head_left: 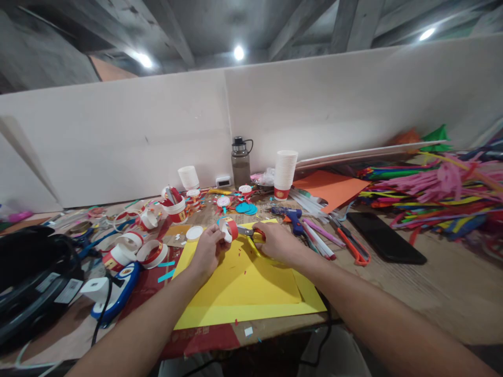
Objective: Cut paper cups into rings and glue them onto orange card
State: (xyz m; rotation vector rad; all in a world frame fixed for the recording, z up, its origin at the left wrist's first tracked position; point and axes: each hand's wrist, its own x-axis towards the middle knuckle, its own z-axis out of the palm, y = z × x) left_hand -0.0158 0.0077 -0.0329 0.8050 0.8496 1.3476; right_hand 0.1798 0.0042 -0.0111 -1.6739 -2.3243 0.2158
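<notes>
Over the yellow paper (236, 288), my left hand (208, 248) pinches a small red and white paper cup piece (229, 229). My right hand (275, 242) is closed around the handles of yellow-handled scissors (251, 242). The scissor blades point left and lie close against the cup piece; whether they touch it is unclear. Small red scraps are scattered on the yellow paper. A white disc (194, 233) lies just beyond my left hand.
Stacked paper cups (285, 173), a bottle (241, 165) and a blue glue gun (295, 220) stand or lie beyond my hands. Rightward are markers (318, 241), a black phone (385, 238) and pipe cleaners (440, 183). Cut cup rings (152, 254) and a power strip (121, 296) sit left.
</notes>
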